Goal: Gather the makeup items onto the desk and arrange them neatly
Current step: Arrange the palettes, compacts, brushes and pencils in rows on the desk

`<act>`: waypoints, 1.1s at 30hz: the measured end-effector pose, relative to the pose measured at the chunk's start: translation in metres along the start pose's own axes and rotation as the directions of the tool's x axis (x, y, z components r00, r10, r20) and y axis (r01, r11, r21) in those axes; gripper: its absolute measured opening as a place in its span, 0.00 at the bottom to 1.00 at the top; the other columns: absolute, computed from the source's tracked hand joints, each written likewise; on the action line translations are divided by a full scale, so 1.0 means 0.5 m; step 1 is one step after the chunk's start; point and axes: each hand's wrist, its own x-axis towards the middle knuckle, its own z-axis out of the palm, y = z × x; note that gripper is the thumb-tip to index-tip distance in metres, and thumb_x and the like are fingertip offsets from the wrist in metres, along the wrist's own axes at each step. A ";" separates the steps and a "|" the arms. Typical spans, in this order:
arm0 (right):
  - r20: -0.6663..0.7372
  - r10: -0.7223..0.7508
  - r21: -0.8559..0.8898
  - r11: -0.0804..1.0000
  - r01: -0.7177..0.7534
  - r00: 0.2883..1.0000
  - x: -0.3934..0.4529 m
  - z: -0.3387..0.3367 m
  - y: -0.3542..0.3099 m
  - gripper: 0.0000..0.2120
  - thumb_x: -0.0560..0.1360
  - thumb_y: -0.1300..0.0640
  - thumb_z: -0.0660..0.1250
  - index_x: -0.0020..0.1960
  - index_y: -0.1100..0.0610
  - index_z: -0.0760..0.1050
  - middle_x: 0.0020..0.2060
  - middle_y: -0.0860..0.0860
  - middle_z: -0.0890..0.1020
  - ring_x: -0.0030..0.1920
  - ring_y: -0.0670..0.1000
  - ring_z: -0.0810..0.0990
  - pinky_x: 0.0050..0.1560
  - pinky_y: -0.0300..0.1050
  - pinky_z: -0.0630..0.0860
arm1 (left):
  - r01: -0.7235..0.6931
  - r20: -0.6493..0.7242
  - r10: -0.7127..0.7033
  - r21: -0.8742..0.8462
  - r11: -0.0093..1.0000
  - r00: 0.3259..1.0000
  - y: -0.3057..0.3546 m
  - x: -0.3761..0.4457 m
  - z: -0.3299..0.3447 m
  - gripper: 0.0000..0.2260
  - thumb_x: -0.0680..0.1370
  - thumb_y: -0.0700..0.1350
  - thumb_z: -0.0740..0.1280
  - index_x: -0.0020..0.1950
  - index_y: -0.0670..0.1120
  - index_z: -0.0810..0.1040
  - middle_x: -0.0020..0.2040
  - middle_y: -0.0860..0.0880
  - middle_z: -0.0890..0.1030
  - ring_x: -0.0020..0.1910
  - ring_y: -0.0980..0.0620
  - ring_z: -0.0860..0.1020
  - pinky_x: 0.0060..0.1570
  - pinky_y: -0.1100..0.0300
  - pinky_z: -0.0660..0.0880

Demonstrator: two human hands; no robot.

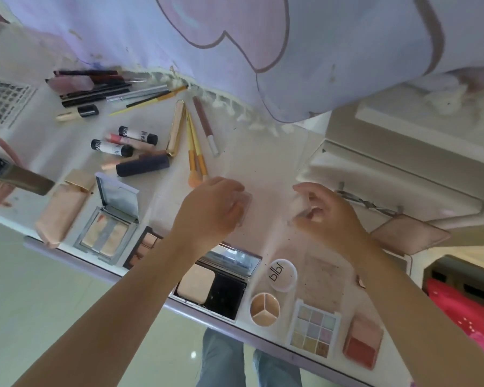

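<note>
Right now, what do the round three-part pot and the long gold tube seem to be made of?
Round three-part pot: probably white plastic, with a smooth, dull rim. Long gold tube: metal or metallised plastic; its glossy surface shows a bright highlight. I cannot tell which.

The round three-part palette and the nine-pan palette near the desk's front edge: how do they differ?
The three-part palette is round, split into three wedges of beige and tan tones. The nine-pan palette is rectangular, a grid of pale pastel and glittery shades in a white frame. Both lie flat and uncovered, side by side near the desk edge, untouched by either hand.
</note>
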 end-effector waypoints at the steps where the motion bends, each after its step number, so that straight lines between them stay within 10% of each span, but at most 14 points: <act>1: -0.007 0.003 0.108 0.994 -0.002 1.000 -0.007 -0.004 -0.003 0.23 0.63 0.70 0.71 0.46 0.44 0.73 0.43 0.54 0.78 0.39 0.45 0.79 0.45 0.37 0.74 | 0.030 0.043 -0.027 -0.085 0.996 0.999 0.004 0.006 0.001 0.11 0.75 0.39 0.64 0.57 0.41 0.78 0.51 0.47 0.80 0.47 0.52 0.77 0.49 0.70 0.72; 5: 0.001 -0.033 0.359 0.933 0.030 0.999 -0.027 -0.004 -0.014 0.20 0.60 0.65 0.70 0.46 0.45 0.78 0.45 0.43 0.82 0.48 0.44 0.80 0.45 0.36 0.76 | 0.264 0.336 -0.130 -0.392 0.881 0.933 0.021 0.024 0.006 0.07 0.77 0.41 0.61 0.50 0.44 0.79 0.41 0.54 0.80 0.38 0.59 0.78 0.38 0.76 0.72; 8: 0.051 -0.076 0.391 0.919 0.050 0.996 -0.036 0.010 -0.021 0.21 0.62 0.65 0.68 0.46 0.41 0.79 0.47 0.39 0.82 0.50 0.40 0.78 0.48 0.34 0.75 | 0.530 0.541 -0.177 -0.615 0.584 0.822 0.038 0.025 0.010 0.07 0.77 0.38 0.61 0.44 0.46 0.78 0.34 0.52 0.82 0.31 0.61 0.80 0.33 0.70 0.77; 13: 0.013 -0.005 0.308 0.951 0.001 1.000 -0.048 0.020 -0.001 0.21 0.69 0.65 0.69 0.53 0.41 0.73 0.52 0.38 0.77 0.47 0.36 0.78 0.45 0.29 0.73 | 0.602 0.561 -0.222 -0.707 0.371 0.797 0.059 0.033 0.024 0.05 0.74 0.33 0.63 0.43 0.42 0.77 0.38 0.46 0.80 0.31 0.58 0.81 0.33 0.68 0.78; 23: -0.252 -0.028 0.019 0.999 0.033 0.967 -0.092 -0.001 0.026 0.26 0.64 0.64 0.73 0.58 0.51 0.70 0.46 0.39 0.76 0.42 0.39 0.77 0.41 0.29 0.74 | 0.502 0.516 -0.178 -0.600 0.623 0.838 0.089 0.030 0.082 0.09 0.67 0.34 0.72 0.33 0.45 0.76 0.32 0.50 0.81 0.30 0.56 0.80 0.37 0.62 0.78; 33: -0.150 0.170 0.382 0.919 -0.101 0.974 -0.129 -0.042 0.028 0.14 0.67 0.62 0.69 0.49 0.47 0.77 0.45 0.46 0.82 0.40 0.37 0.79 0.43 0.32 0.76 | 0.381 0.649 0.051 -0.507 0.773 0.759 0.088 0.044 0.097 0.18 0.64 0.28 0.72 0.24 0.51 0.78 0.41 0.57 0.83 0.37 0.60 0.81 0.39 0.68 0.77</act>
